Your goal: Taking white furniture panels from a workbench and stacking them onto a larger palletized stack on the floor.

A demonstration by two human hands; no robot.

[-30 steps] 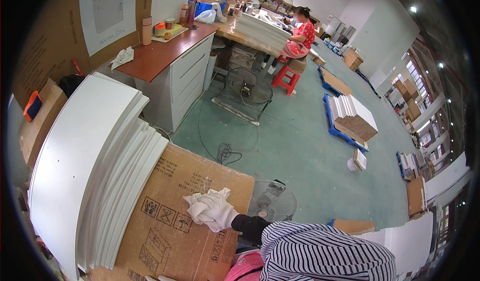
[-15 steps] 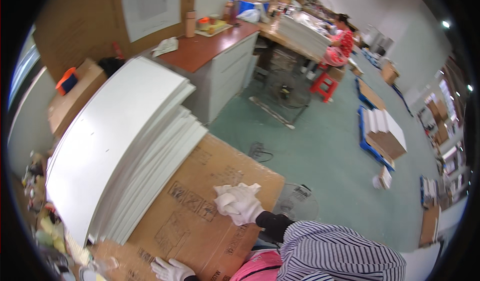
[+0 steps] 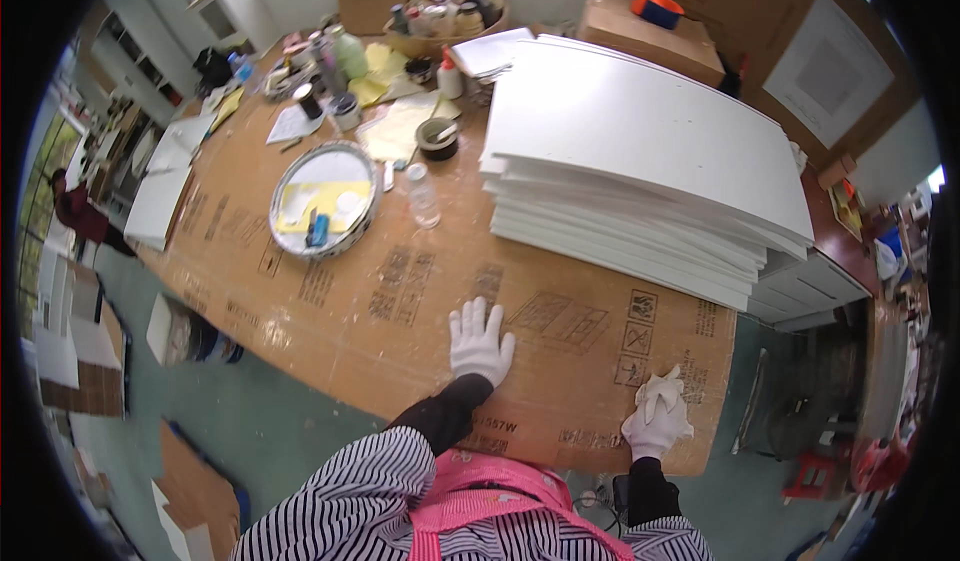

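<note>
In the head view, the left hand (image 3: 480, 343) is laid flat, fingers spread, on the cardboard sheet (image 3: 400, 291) that covers the table, near its front edge. The right hand (image 3: 656, 419) is seen at the sheet's front right corner, its grip closed on a crumpled white cloth (image 3: 662, 389). Bare cardboard is left between the hands. A stack of white boards (image 3: 640, 161) is piled behind them, well apart from the round tray (image 3: 322, 199).

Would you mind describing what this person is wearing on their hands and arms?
Both the left hand and the right hand wear white fabric gloves. Black sleeves cover the forearms to the wrists, under a black-and-white striped top with a pink apron.
</note>
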